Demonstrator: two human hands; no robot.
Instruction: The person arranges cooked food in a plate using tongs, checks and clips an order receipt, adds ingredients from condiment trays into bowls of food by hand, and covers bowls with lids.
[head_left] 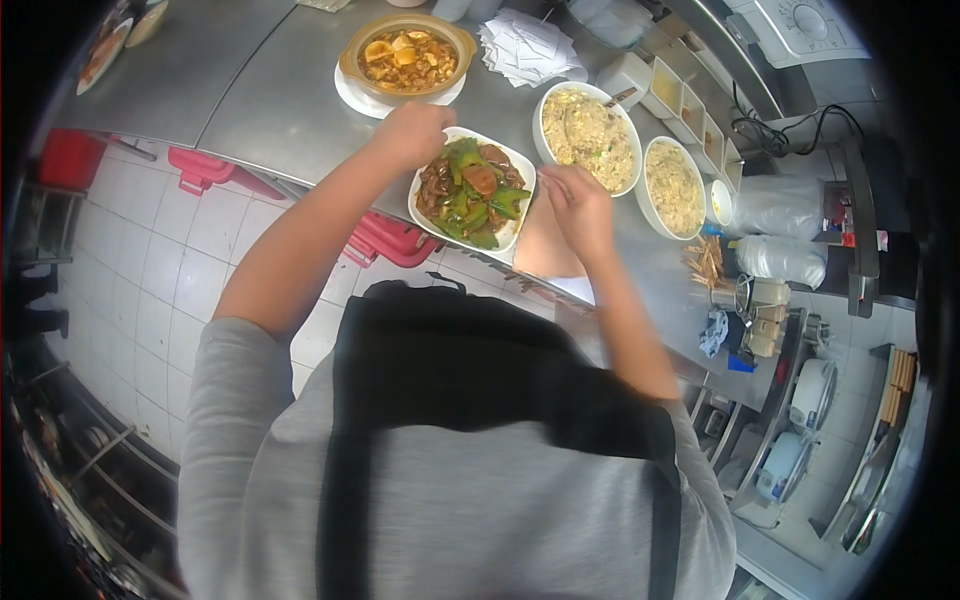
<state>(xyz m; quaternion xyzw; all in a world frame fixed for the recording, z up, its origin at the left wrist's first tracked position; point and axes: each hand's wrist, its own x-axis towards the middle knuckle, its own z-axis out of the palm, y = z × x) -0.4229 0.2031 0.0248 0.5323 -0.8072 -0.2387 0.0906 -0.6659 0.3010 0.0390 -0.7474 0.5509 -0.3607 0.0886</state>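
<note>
A white squarish plate (527,226) bears sliced green pepper and brown meat in glossy sauce (472,192), at the counter's near edge. My left hand (415,137) is closed at the plate's far left corner, its fingers curled by the rim. At the far right corner my right hand (578,205) pinches, thumb and fingertips together at the rim. The exact finger contact is small and partly hidden on both sides. Beyond my left hand, a clay pot of tofu in red-brown sauce (408,60) sits on a white plate (352,97).
Two bowls of fried rice (590,135) (674,190) stand right of the plate. Behind are a pile of white paper slips (528,47) and condiment containers (690,108). A brown sheet (547,240) lies beside the plate. Red plastic bins (390,238) sit under the metal counter (270,110).
</note>
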